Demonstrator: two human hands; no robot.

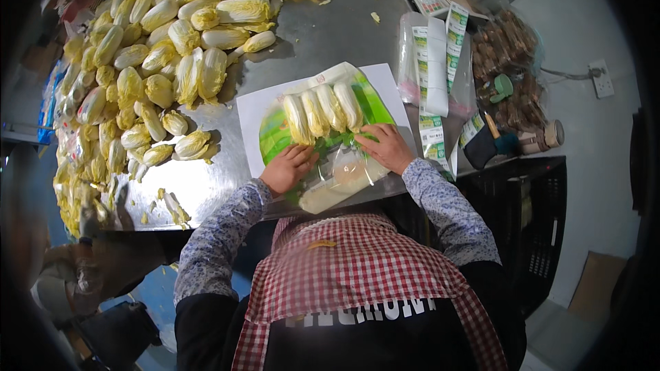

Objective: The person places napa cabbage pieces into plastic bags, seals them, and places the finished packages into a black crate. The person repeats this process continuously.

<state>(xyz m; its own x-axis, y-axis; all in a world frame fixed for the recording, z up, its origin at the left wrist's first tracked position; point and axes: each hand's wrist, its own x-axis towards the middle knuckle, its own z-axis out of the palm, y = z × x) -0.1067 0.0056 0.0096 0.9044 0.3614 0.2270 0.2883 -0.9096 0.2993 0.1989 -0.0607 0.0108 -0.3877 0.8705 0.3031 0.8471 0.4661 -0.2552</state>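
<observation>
Apron (375, 257), left hand (285, 170), right hand (388, 149) (both palm-down), on green film (376, 102)

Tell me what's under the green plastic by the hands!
Under the green plastic lies a white sheet, its edges showing on the metal table. Whatever else the plastic covers can't be seen.

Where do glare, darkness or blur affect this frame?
Head view: strong white glare on the metal table, just below the cabbage pile; head view: thin bright reflections on the clear film between the left hand and right hand; head view: corners fall to black, and the far-left rim looks hazy.
</observation>
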